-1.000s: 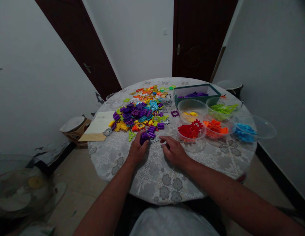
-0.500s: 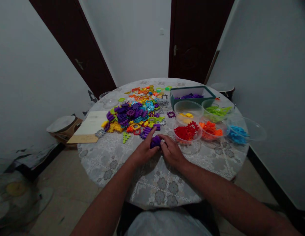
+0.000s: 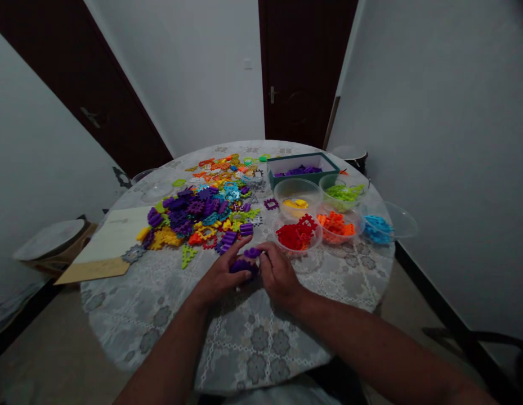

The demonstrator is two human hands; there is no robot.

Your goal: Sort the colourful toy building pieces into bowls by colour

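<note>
Near the front of the table, my left hand [image 3: 222, 275] is closed around a dark purple plastic building piece [image 3: 244, 268], the thumb lying over it. A second, lighter purple building piece [image 3: 253, 252] is pinched between the thumb and fingers of my right hand [image 3: 278, 275], just above the first. Whether the two pieces touch I cannot tell. Just beyond my left hand lie ridged purple pieces [image 3: 228, 241] at the edge of a mixed pile of building pieces [image 3: 196, 208], mostly purple with yellow, blue and green ones. A green triangular piece [image 3: 188, 256] is left of my hand.
Clear bowls on the right hold red pieces [image 3: 295, 233], orange pieces [image 3: 336, 224], blue pieces [image 3: 377, 229], green pieces [image 3: 344, 193] and yellow pieces [image 3: 295, 203]. Behind them stands a green-rimmed box [image 3: 305, 179] with purple pieces. A cardboard sheet [image 3: 94, 271] overhangs the left table edge.
My view has turned to the right, shifting everything leftward. My hands have drawn slightly apart, and two purple pieces now show, one in each hand, where one purple mass showed before.
</note>
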